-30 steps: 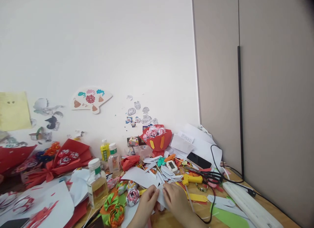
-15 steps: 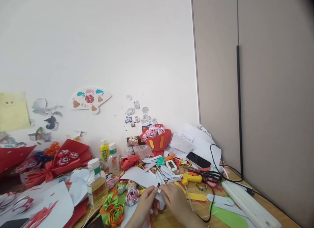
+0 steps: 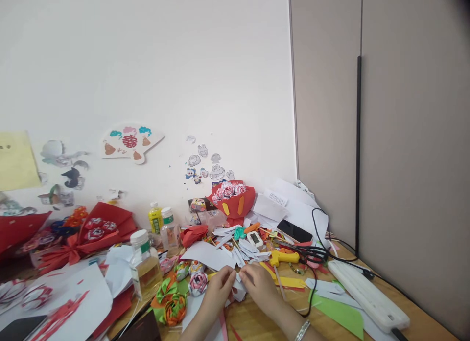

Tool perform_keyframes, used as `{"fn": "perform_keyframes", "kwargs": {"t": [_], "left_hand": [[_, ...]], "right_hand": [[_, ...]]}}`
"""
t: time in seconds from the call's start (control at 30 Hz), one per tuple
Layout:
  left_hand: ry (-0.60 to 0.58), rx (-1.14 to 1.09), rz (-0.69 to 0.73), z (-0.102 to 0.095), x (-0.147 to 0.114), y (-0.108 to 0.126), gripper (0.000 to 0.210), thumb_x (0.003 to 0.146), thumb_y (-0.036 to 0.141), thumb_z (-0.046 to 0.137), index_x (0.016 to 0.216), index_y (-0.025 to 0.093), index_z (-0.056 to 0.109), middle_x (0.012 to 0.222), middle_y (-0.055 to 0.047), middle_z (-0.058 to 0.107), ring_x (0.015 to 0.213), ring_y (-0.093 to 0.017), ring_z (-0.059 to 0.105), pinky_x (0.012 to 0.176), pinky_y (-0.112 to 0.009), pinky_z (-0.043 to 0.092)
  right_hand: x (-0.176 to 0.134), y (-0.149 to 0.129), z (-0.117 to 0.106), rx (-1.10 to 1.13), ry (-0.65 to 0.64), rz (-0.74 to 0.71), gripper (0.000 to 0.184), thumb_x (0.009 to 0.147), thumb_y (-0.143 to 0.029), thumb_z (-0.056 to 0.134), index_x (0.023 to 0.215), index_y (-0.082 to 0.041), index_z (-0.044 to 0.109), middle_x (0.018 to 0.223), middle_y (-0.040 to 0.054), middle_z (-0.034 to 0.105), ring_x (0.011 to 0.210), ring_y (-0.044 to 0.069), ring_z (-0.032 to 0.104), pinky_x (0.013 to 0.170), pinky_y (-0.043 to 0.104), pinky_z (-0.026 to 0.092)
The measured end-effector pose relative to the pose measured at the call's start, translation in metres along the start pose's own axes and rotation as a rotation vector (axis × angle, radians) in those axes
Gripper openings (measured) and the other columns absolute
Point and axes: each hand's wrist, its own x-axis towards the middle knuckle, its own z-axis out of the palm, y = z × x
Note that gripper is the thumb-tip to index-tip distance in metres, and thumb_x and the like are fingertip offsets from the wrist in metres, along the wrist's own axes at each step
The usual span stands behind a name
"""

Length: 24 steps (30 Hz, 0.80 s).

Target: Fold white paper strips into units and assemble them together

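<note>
My left hand (image 3: 221, 286) is closed, with thumb and fingers pinched at one side of a small folded piece of white paper (image 3: 238, 291). My right hand (image 3: 257, 285) pinches at the other side of it, its fingertips close to those of the left. Much of the paper is hidden by the fingers. Paper roses (image 3: 198, 284) in pink and white lie just left of my left hand, with a green and orange paper flower (image 3: 175, 309) beyond them. Behind my right hand is a yellow glue gun (image 3: 284, 257). A white sheet (image 3: 209, 259) lies behind my left hand.
A red-wrapped bouquet (image 3: 235, 204) stands against the wall. Bottles, including one with amber liquid (image 3: 147, 270), stand at the left. A phone (image 3: 294, 231), black cables (image 3: 312, 253) and a white power strip (image 3: 367, 294) are at the right. Paper strips (image 3: 249, 250) litter the middle.
My hands have drawn slightly apart, and the right hand has turned a little, with a bracelet now showing on its wrist. The camera view has shifted slightly.
</note>
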Motion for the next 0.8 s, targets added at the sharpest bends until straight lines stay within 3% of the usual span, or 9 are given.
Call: {"fn": "perform_keyframes", "kwargs": {"t": [0.8], "left_hand": [[-0.027,0.072,0.018,0.001,0.0012,-0.0011,0.03,0.072,0.044,0.043,0.06,0.017,0.048,0.048,0.005,0.045,0.04,-0.01,0.044,0.041,-0.02,0.033]], "right_hand": [[0.0,0.0081,0.0048,0.038,-0.063,0.024,0.014,0.082,-0.02,0.042,0.077,-0.019,0.055,0.076,0.0003,0.06,0.072,0.012,0.052,0.061,0.02,0.033]]}}
